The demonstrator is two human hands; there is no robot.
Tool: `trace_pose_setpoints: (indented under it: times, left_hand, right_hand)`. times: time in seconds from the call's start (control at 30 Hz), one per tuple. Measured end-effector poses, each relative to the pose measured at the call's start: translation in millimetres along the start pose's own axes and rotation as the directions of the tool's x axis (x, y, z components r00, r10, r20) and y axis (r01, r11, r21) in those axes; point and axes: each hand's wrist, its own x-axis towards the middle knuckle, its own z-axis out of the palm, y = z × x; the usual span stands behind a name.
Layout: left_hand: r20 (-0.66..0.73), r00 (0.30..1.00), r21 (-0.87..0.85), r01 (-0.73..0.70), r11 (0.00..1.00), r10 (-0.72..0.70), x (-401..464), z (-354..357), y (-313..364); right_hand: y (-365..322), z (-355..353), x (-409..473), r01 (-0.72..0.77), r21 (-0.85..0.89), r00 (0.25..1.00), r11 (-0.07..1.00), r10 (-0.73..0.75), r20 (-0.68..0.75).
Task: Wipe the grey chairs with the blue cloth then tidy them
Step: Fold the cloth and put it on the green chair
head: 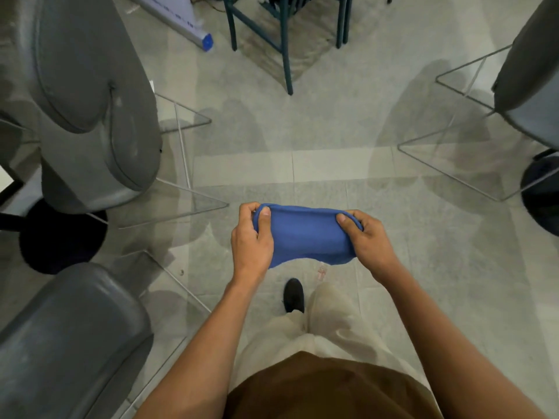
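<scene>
While the blue cloth [305, 234] hangs stretched over the floor [332, 122] in front of me, I see the left hand [252, 238] and right hand [364, 238] pinching its opposite ends, held apart. Grey chairs stand at left [90, 95], lower left [69, 334] and far right [532, 74].

Readable text: none could be made out.
Rolled banner [181, 19]: bore small dark print, too blurred to read.
</scene>
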Motion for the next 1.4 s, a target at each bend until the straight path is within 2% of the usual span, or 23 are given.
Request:
trace_pose_setpoints:
  times: [0.27,0.53,0.83,0.97,1.17,1.4]
  left_hand:
    - [-0.098,0.994,-0.014,0.051,0.999,-0.053,87,13,25]
    - [-0.222,0.960,-0.024,0.171,0.985,-0.172,191,33,65]
    - [-0.327,0.922,-0.084,0.191,0.978,-0.208,306,42,125]
    - [-0.358,0.916,-0.110,0.149,0.983,-0.179,355,39,135]
    - [-0.365,0.899,-0.106,0.217,0.970,-0.241,434,21,132]
    - [-0.456,0.849,-0.141,0.226,0.964,-0.266,543,-20,130]
  right_hand:
    - [-55,2,105,0.033,-0.033,0.991,0.999,-0.028,0.130]
    - [-124,2,239,0.062,-0.097,0.956,0.993,-0.031,0.291]
    - [-224,7,370,0.163,-0.135,0.902,0.977,-0.092,0.423]
    - [-252,24,415,0.182,-0.134,0.891,0.974,-0.106,0.442]
    - [-291,65,488,0.194,-0.154,0.862,0.969,-0.094,0.498]
    - [-369,139,577,0.225,-0.184,0.828,0.957,-0.089,0.553]
